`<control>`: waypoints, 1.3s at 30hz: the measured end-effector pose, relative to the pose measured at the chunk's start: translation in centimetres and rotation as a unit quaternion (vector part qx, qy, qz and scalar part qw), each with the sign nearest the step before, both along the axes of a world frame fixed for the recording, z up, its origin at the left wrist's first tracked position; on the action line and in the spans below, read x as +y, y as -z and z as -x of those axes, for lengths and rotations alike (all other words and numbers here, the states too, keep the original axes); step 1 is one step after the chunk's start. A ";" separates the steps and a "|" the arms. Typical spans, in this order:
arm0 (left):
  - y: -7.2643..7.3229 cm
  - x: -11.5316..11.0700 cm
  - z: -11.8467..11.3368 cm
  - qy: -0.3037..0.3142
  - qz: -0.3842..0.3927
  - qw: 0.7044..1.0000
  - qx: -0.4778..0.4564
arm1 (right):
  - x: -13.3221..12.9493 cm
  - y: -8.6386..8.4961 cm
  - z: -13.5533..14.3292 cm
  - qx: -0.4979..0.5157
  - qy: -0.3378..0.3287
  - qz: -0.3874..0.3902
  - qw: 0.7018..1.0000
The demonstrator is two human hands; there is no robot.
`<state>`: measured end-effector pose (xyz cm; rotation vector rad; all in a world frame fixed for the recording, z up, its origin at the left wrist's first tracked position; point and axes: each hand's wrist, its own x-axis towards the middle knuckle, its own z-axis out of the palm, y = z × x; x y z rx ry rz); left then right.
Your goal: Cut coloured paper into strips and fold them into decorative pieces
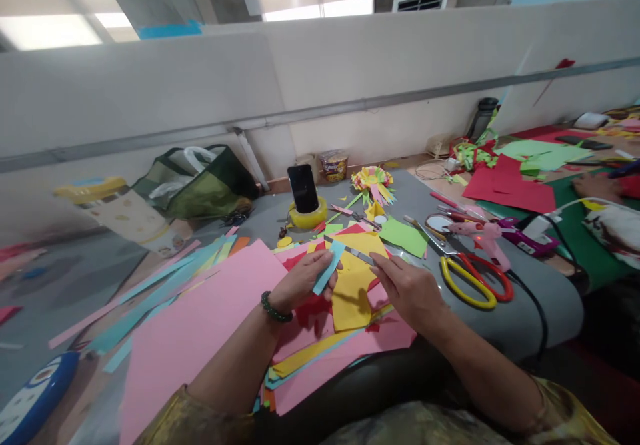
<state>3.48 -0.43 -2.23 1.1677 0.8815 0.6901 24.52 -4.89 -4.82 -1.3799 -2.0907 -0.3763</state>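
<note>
My left hand [306,278] pinches a short light-blue paper strip [330,269] between thumb and fingers. In my right hand [407,290] is a thin metal blade-like tool [356,253], its tip pointing left to the strip's upper end. Whether the blade touches the paper I cannot tell. Beneath both hands lies a pile of coloured paper, with a yellow sheet [353,302] on top and red and pink pieces around it. A large pink sheet [200,325] spreads under my left forearm.
Red-and-yellow-handled scissors [467,282] and a pink glue gun [483,235] lie right. A phone [303,188] leans upright on a yellow tape roll [309,216]. Behind is a paper flower [373,182]. A tumbler [125,215] and green bag [200,182] stand left; a co-worker's hand [595,185] shows right.
</note>
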 end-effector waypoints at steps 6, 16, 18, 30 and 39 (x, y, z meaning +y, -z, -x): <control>-0.1 -0.1 0.1 0.007 -0.003 1.000 -0.006 | 0.0 -0.1 -0.1 -0.017 -0.012 -0.051 0.998; -0.2 0.4 0.5 -0.030 0.017 0.999 -0.035 | 0.3 -0.8 -5.3 -0.056 0.131 0.106 0.984; 0.0 0.5 0.4 -0.053 0.027 0.997 -0.042 | 0.0 -1.0 -5.5 -0.075 0.162 0.176 0.968; 0.0 0.6 0.0 -0.119 0.040 0.989 -0.074 | 0.3 -0.5 -5.7 -0.060 0.113 0.188 0.974; 0.4 -0.2 -0.4 -0.041 0.025 0.998 -0.031 | 3.6 -3.3 1.8 0.271 -0.189 0.248 0.911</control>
